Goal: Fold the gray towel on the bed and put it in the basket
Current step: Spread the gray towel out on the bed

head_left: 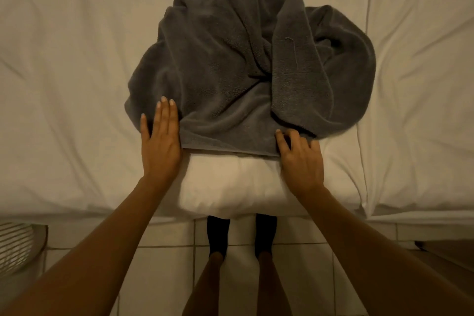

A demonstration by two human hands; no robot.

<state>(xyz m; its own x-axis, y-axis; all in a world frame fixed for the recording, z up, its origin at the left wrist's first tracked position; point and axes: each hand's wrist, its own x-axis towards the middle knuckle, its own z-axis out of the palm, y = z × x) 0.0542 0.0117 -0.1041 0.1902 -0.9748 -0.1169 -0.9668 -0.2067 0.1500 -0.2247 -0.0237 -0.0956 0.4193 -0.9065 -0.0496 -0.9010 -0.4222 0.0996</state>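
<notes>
The gray towel (238, 64) lies crumpled in a heap on the white bed (64, 72), its near hem running straight across. My left hand (160, 141) rests flat, fingers together, at the towel's near left corner. At the near right corner, my right hand (300, 156) has its fingers curled onto the hem; whether it pinches the cloth is unclear. A slatted basket (18, 246) shows at the lower left edge, on the floor beside the bed.
A white pillow (230, 187) sits at the bed's near edge under the towel's hem. My legs and feet stand on the tiled floor (164, 264). Dark furniture (448, 251) shows at the lower right.
</notes>
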